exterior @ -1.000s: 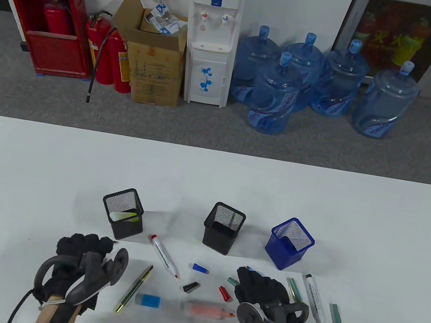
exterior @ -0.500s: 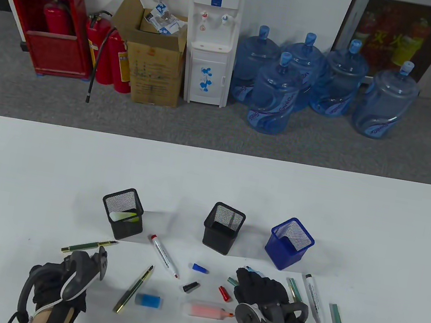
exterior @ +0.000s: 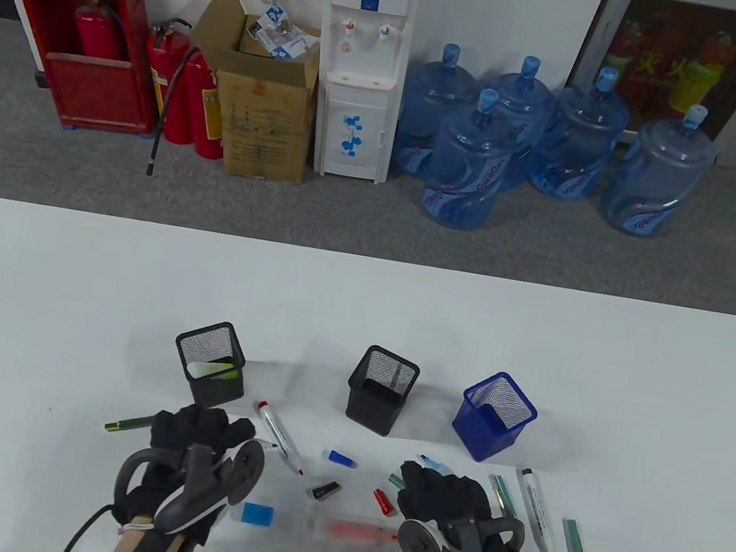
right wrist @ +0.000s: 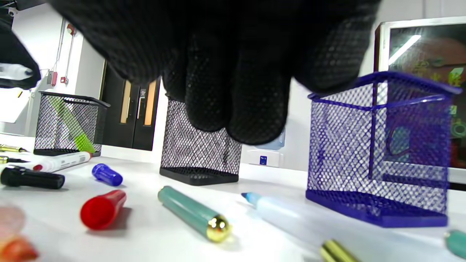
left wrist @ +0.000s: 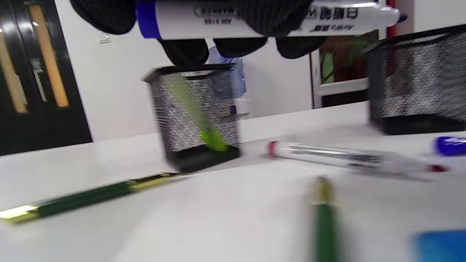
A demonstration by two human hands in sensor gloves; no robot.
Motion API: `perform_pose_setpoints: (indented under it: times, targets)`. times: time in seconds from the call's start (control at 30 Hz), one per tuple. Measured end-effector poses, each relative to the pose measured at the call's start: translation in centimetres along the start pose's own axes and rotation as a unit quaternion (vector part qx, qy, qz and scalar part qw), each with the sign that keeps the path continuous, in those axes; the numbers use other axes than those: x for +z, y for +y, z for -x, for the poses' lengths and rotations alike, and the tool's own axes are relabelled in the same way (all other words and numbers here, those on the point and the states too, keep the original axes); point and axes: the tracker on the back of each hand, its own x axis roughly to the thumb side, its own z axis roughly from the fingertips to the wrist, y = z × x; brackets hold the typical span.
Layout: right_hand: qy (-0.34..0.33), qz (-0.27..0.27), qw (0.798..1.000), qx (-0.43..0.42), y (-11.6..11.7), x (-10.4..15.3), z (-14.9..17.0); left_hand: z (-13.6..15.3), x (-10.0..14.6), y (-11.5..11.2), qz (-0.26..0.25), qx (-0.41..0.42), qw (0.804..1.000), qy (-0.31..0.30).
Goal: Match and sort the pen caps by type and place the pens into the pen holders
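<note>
Left black-gloved hand (exterior: 197, 435) raised, fingers (left wrist: 262, 22) curled round a white blue-ended marker (left wrist: 255, 18) in a firm grip. Right black-gloved hand (exterior: 443, 496) low, palm down, fingers (right wrist: 236, 102) hanging loosely, holding nothing.

Whiteboard marker (left wrist: 255, 20) in my left hand (left wrist: 233, 22): barrel print shows upside down, reads "MARKER" and "AW", rest too blurred. Poster (exterior: 691, 59) on back wall: two big Chinese chars, "灭火".

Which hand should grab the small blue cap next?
Right, probably. The right hand looks empty, while the left hand already grips the blue marker. The blue cap lies between them.
</note>
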Motion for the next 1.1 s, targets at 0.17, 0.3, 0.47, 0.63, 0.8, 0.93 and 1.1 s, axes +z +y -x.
perform_pose_setpoints:
  times: [0.17,0.3,0.47,0.63,0.8,0.93,1.1]
  targets:
    - [-0.034,0.006,0.999,0.005,0.0,-0.1,-1.1,-1.0,0.8,-1.2,-0.036,-0.049,0.998,-0.031]
    - [-0.034,0.004,0.999,0.005,-0.2,-0.9,-1.9,0.2,1.2,-1.1,-0.036,-0.005,0.999,-0.031]
    - [-0.038,-0.055,0.998,0.021,0.6,-4.0,-4.0,1.0,1.5,-1.2,-0.047,-0.005,0.998,-0.042]
    - [-0.044,-0.113,0.99,0.07,2.4,-7.7,-6.7,1.5,1.7,-1.3,-0.053,-0.007,0.998,-0.043]
    - [-0.054,-0.139,0.985,0.093,3.8,-9.6,-8.3,1.8,1.6,-1.5,-0.043,0.003,0.998,-0.037]
    - [-0.057,-0.15,0.981,0.11,4.9,-10.4,-9.2,1.9,1.5,-1.6,-0.041,0.0,0.998,-0.037]
    - [-0.063,-0.148,0.979,0.126,6.0,-10.6,-9.6,1.8,1.4,-1.9,-0.039,0.004,0.998,-0.039]
